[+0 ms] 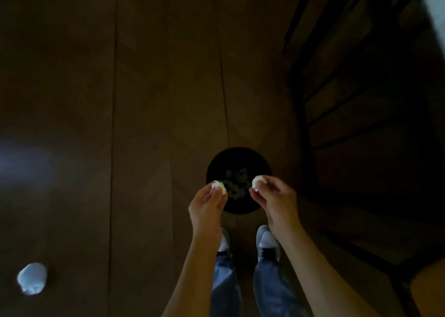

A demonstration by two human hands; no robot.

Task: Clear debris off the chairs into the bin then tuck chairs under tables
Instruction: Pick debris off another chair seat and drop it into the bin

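Observation:
A round black bin (238, 156) stands on the dark wooden floor just ahead of my feet, with several pale crumpled scraps lying inside. My left hand (207, 203) pinches a white crumpled paper ball (219, 186) over the bin's left rim. My right hand (273, 196) holds a second white paper ball (257, 181) over the right rim. Both hands hover above the bin's opening. A dark slatted chair (356, 114) stands to the right in deep shadow.
A pale blue-white crumpled object (31, 278) lies on the floor at the lower left. A lighter table or seat corner (431, 290) shows at the bottom right. My shoes (266, 240) stand right behind the bin. Bare floorboards stretch left and ahead.

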